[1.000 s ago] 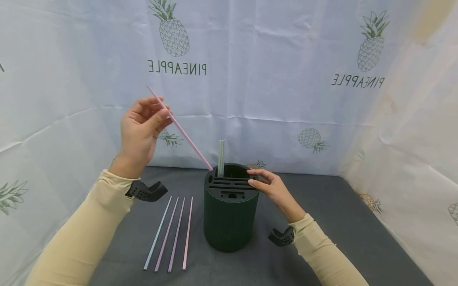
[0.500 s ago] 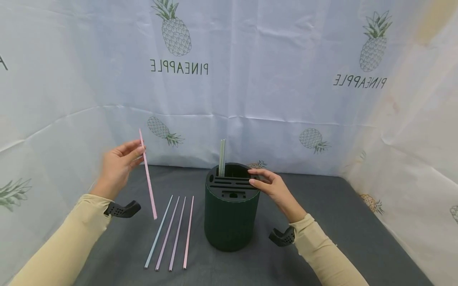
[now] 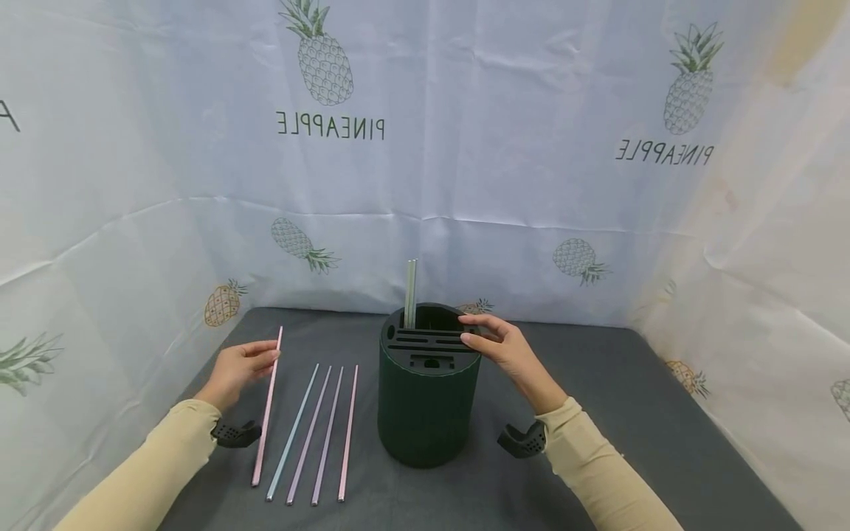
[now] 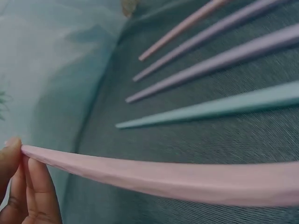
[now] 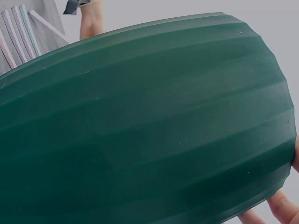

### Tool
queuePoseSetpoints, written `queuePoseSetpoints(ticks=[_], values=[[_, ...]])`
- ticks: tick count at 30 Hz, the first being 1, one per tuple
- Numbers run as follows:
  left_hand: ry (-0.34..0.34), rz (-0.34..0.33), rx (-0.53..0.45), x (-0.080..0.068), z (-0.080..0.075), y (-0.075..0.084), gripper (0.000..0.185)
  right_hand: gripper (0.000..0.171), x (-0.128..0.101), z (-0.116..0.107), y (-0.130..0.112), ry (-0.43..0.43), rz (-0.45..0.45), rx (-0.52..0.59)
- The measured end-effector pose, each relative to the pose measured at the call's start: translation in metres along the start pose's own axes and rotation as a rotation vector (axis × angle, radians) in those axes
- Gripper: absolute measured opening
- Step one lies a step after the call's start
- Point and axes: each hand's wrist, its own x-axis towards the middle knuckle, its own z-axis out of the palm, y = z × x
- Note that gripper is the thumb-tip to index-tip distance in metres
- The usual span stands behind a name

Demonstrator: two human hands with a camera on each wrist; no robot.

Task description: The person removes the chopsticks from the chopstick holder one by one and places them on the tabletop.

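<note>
The left hand (image 3: 240, 369) is being held low over the desk (image 3: 598, 413), forearm stretched forward, its fingers (image 4: 28, 186) pinched together on the upper end of a pink straw (image 3: 266, 409) lying beside four other straws (image 3: 319, 435). The green holder (image 3: 428, 402) is being gripped at its rim by the right hand (image 3: 501, 346), fingers curled over the edge.

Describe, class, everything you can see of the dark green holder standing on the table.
The dark green holder is a round, upright tub with faint vertical ribs, plastic by its matt look. Its flat top has several long slots, a small rectangular recess and an open well at the back, where two pale green sticks stand upright. It stands on the grey table, right of five loose sticks. The right hand holds its upper rim, thumb on the slotted top, fingers down the side.
</note>
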Motion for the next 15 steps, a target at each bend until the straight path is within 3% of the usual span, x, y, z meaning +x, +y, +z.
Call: queuePoseSetpoints(ticks=[8, 15], values=[[-0.029, -0.112, 0.062, 0.004, 0.008, -0.027, 0.047, 0.048, 0.0, -0.002, 0.001, 0.007, 0.014, -0.007], [-0.023, -0.16, 0.171, 0.005, 0.016, -0.035, 0.038, 0.049, 0.001, 0.0, -0.001, 0.022, 0.047, -0.031]])
